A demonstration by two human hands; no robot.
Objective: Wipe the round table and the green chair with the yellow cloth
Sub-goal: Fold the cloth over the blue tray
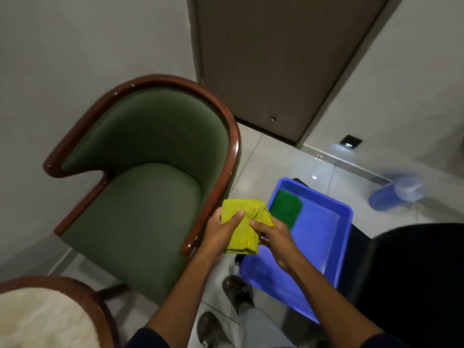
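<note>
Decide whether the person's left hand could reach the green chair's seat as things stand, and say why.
Probably yes. The left hand, gripping the yellow cloth together with the right hand, is close by the wooden rail of the green chair, and nothing lies on the seat.

No text, label, brand, number or sign can be read on anything in view.

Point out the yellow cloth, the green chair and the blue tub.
yellow cloth [243, 238], head view, its folded middle.
green chair [140, 212], head view, the seat cushion.
blue tub [319, 232], head view, the bare bottom.
</note>
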